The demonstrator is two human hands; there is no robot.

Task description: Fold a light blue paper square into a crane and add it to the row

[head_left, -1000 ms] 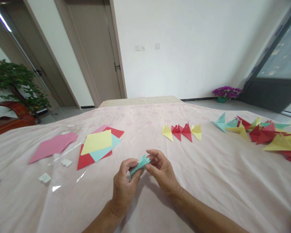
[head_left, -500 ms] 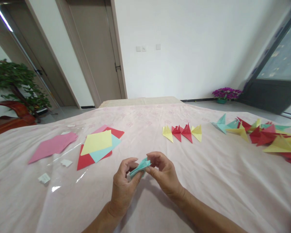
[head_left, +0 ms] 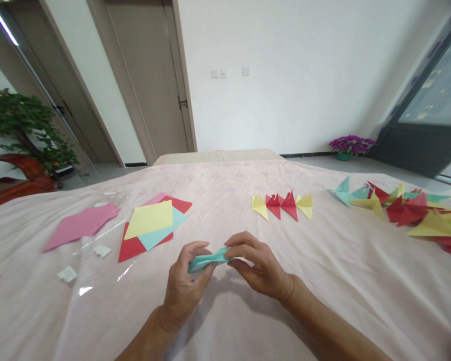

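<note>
Between my hands, just above the cloth, is a folded turquoise origami paper (head_left: 209,258). My left hand (head_left: 188,276) pinches its left end, thumb in front and fingers behind. The right end is gripped by my right hand (head_left: 261,263), whose fingers lie over it and whose thumb is below, hiding that tip. Beyond the hands stands a short row of folded paper cranes, with a yellow crane (head_left: 260,206) at its left end and a red crane (head_left: 290,205) further right.
Coloured paper sheets, a yellow sheet (head_left: 150,220) on top, lie left of my hands. Further left are pink sheets (head_left: 80,225), clear plastic wrap and white scraps (head_left: 67,274). A pile of folded cranes (head_left: 409,208) spreads along the right. A pale pink tablecloth (head_left: 225,185) covers the table.
The turquoise paper is now held flatter and more stretched out sideways. My left hand has shifted slightly left, and my right fingers have come over the paper's right end.
</note>
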